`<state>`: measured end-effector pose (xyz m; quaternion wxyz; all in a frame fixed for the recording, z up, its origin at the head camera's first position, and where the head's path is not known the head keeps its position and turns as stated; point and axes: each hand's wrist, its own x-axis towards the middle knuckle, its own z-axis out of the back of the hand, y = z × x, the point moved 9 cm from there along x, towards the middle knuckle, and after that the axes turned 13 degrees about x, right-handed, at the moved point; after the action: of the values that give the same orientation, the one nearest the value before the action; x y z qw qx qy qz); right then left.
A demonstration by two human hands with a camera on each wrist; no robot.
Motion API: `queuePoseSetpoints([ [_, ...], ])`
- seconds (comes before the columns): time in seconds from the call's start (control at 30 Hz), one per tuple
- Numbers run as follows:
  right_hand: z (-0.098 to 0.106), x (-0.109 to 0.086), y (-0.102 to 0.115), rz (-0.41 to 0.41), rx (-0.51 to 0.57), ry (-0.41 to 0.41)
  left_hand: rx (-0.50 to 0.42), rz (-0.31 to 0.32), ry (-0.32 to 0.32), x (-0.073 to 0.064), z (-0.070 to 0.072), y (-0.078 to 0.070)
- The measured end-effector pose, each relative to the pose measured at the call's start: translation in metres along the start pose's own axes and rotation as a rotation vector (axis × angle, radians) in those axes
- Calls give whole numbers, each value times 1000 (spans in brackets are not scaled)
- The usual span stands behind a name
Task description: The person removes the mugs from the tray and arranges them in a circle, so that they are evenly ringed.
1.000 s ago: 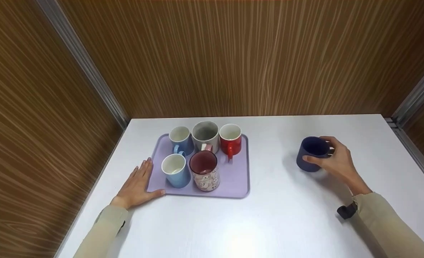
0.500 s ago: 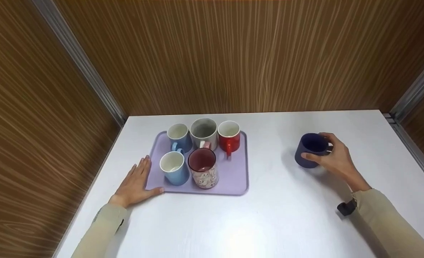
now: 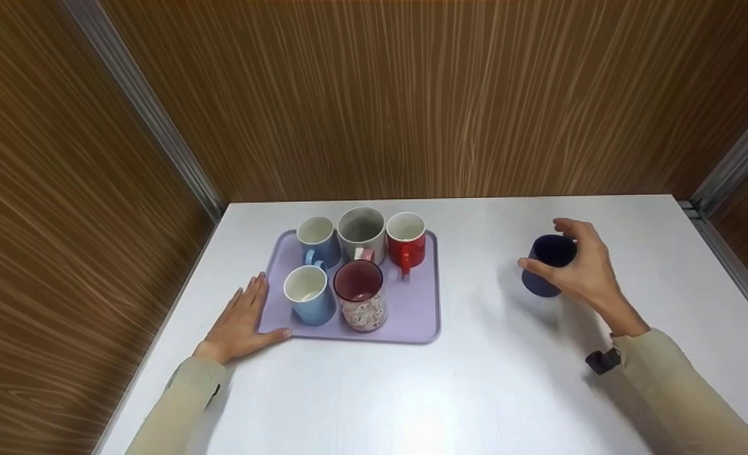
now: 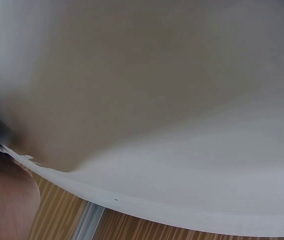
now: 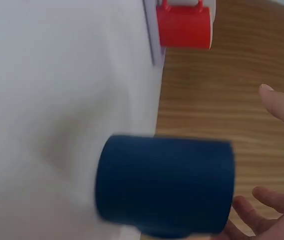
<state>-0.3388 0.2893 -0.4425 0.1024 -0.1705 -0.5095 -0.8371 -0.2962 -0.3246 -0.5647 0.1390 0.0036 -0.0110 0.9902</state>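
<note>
From my head feed I put the dark blue mug (image 5: 166, 185) upright on the white table (image 3: 475, 392), well apart from the lilac tray (image 3: 418, 309), out toward the tray's three o'clock. The right grip (image 3: 573, 265) is spread around the mug's rim, thumb and fingers apart; it hides much of the far right side and the handle. My right wrist feed shows the thumb clear of the mug and other fingers just beside the rim; whether they touch I can't tell, and that hand is cut off at the edge. The left grip (image 3: 238, 325) lies flat at the tray's eight o'clock, fingers spread along its edge. My left wrist feed is little use: a blurred brownish shape fills most of it, with a patch of skin (image 4: 4, 205) at eight o'clock and the fingers out of view. On the tray I count a blue mug (image 3: 329, 251) at eleven, a grey mug (image 3: 361, 229) at twelve, a red mug (image 3: 415, 254) at one, a light blue mug (image 3: 315, 309) at nine and a patterned mug (image 3: 362, 311) at six, its print too small to read.
</note>
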Motion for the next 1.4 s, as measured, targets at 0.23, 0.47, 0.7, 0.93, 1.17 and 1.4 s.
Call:
queuePoseSetpoints([
  [0.23,-26,1,26,76,26,35,-7,-6,-12,1,-1,-2],
  [0.47,-64,1,47,90,101,115,-18,-12,-22,0,-3,-4],
  [0.7,-100,-1,70,116,159,175,-15,-16,-23,1,0,-4],
  [0.93,-139,-9,86,131,219,244,-7,-7,-1,3,-1,-3],
  [1.17,-179,-19,99,174,288,343,-7,-6,-11,1,1,-3],
  [1.4,-209,-26,106,177,293,400,-3,-10,-13,0,2,-1],
])
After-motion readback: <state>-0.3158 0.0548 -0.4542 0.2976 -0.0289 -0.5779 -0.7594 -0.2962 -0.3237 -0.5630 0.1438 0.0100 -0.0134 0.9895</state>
